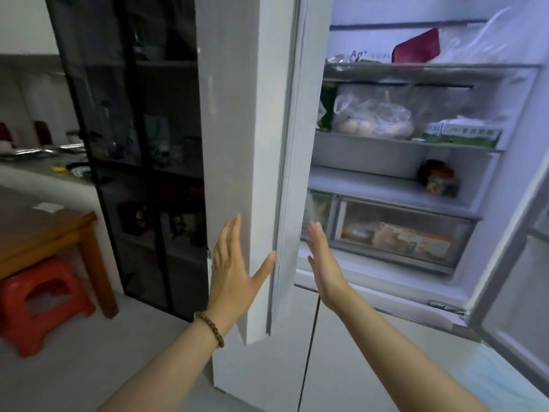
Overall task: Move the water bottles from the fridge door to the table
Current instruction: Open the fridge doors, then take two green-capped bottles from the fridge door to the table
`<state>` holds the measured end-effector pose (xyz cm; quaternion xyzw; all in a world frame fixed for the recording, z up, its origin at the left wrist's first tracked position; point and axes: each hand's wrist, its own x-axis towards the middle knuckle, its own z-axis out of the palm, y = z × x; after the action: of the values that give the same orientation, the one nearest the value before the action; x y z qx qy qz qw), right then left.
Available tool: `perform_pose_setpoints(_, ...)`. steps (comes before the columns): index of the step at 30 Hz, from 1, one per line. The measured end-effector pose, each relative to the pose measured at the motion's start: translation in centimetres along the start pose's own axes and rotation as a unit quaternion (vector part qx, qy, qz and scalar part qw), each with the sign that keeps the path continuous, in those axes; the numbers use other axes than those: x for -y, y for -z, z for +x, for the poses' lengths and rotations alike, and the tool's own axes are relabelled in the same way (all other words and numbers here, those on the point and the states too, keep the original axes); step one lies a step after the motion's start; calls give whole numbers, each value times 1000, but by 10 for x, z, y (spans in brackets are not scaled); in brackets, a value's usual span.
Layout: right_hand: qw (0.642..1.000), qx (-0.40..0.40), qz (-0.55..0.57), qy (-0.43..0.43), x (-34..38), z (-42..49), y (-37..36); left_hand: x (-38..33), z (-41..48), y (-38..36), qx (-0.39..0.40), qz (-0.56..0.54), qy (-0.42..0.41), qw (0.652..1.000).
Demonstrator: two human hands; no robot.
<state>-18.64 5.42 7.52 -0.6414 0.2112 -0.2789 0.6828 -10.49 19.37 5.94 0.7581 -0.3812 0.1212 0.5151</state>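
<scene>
Far left: the wooden desk (44, 233), the drop-off point, is being noted with a red stool (44, 298) sitting under its near corner. A dark glass cabinet (142, 144) is standing between the desk and the fridge. The carry path is judged to be narrowed by the stool and the cabinet's front, so bottles are best being carried close to the body.

Centre: the left hand (231, 272) is being laid flat on the outer face of the left fridge door (237, 114), fingers straight, thumb reaching to the door's free edge. Nothing is being gripped. This door is being viewed edge-on, so its inner racks are hidden.

The right hand (323, 263) is being held open as well, fingers straight, just inside that free edge. Contact with the edge cannot be told.

Step as judged: the left door is being swung to expose its racks. The door is best being moved by its free edge, with fingers being kept out of the gasket gap. Its swing is probably being limited by the cabinet.

Right: a bag of eggs (371, 120) is being kept on a shelf above a crisper drawer (401, 236). The right fridge door (520, 263) is being shown only as a sliver. No water bottles are being seen; they are presumed to be on a hidden door rack.
</scene>
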Motion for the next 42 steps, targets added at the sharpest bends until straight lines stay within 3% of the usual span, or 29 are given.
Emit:
perform_pose_setpoints(6, 996, 80, -35, 30, 26, -43, -61, -48, 12, 67, -65, 25, -26, 997)
perform_pose_setpoints(11, 978, 182, -102, 28, 46, -57, -76, -49, 23, 106, -82, 56, 61, 993)
perform_pose_setpoints(20, 940, 203, -186, 202, 110, -34, -118, -30, 53, 166, -75, 137, 68, 985)
perform_pose_setpoints(31, 882, 241, -326, 240, 107, 34, -220, 48, 93, 239, -78, 192, 99, 973)
perform_pose_setpoints(34, 863, 249, -354, 261, 104, 44, -242, 61, 103, 255, -86, 157, 103, 978)
perform_pose_setpoints(42, 862, 270, -339, 261, 111, 58, -303, 95, 131, 287, -97, 74, 111, 986)
